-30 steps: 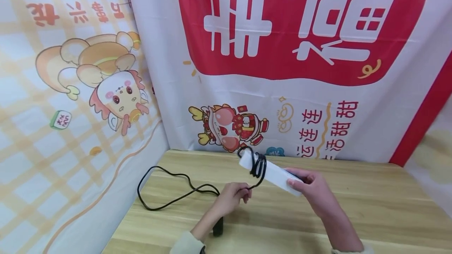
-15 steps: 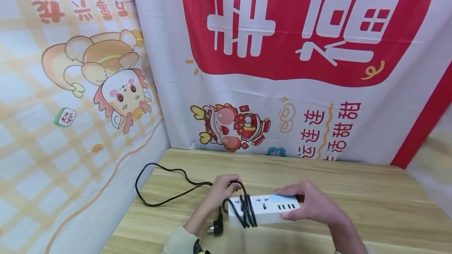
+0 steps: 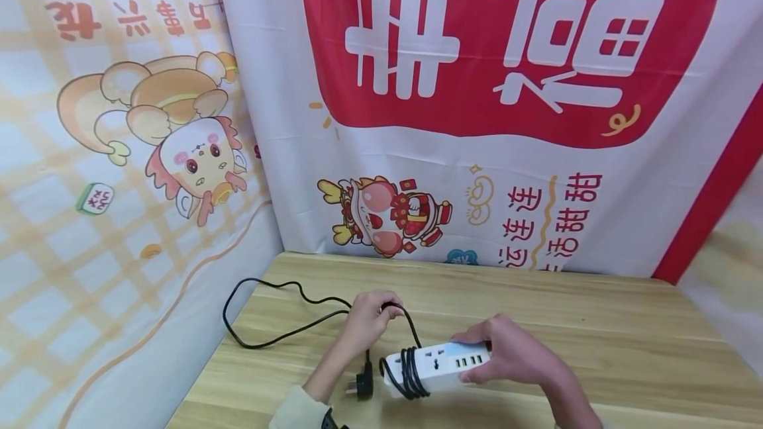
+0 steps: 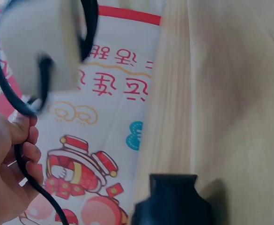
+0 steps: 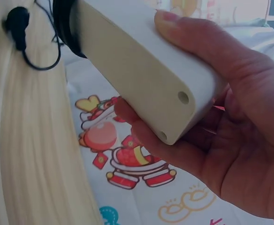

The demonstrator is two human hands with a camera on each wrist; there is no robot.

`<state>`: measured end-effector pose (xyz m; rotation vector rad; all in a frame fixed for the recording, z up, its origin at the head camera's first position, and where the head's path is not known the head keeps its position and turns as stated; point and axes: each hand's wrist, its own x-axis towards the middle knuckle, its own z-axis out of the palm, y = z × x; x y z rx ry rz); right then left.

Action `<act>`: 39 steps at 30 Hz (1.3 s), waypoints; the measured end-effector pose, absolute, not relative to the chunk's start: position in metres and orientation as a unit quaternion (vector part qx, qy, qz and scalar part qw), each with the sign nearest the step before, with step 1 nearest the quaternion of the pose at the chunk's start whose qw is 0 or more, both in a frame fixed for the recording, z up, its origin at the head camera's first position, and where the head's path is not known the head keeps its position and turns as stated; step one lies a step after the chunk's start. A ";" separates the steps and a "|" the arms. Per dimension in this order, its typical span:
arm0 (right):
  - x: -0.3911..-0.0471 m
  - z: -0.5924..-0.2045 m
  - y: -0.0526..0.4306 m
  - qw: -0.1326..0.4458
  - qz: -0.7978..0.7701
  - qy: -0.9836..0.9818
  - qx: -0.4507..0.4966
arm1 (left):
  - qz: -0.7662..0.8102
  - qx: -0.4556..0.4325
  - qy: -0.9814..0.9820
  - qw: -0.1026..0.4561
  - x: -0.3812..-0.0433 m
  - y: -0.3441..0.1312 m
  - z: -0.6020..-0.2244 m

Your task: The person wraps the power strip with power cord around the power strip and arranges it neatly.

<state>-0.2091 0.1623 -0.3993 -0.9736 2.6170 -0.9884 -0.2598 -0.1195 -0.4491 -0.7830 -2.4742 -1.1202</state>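
Note:
A white power strip point(image 3: 444, 364) with sockets and USB ports is gripped at its right end by my right hand point(image 3: 512, 353). In the right wrist view the thumb lies on one side of the strip point(image 5: 141, 70) and the fingers curl round the other. Several turns of black cord point(image 3: 410, 373) wrap the strip's left part. My left hand point(image 3: 366, 320) pinches the cord up and left of the strip; in the left wrist view the cord point(image 4: 26, 168) runs through the curled fingers. The black plug point(image 3: 363, 382) is just left of the strip, its prongs pointing left.
A loose loop of cord point(image 3: 226, 320) lies over the wooden table's point(image 3: 596, 330) left side. Behind the table hangs a white and red printed cloth point(image 3: 286, 151), and a checked one point(image 3: 36, 250) hangs at the left.
The strip has come down from a tilted, raised position and turned so its sockets show. My left hand has moved up and left with the cord. The plug has come into fuller view.

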 end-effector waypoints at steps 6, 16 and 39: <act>-0.218 -0.410 0.162 0.059 -0.305 0.910 -0.273 | -0.369 -0.282 -0.868 0.177 -0.244 -0.113 -0.435; -0.223 -0.412 0.155 -0.006 -0.290 0.939 -0.182 | -0.331 -0.295 -0.876 0.189 -0.227 -0.100 -0.426; -0.229 -0.411 0.166 -0.095 -0.335 0.930 -0.121 | -0.329 -0.321 -0.870 0.177 -0.216 -0.085 -0.427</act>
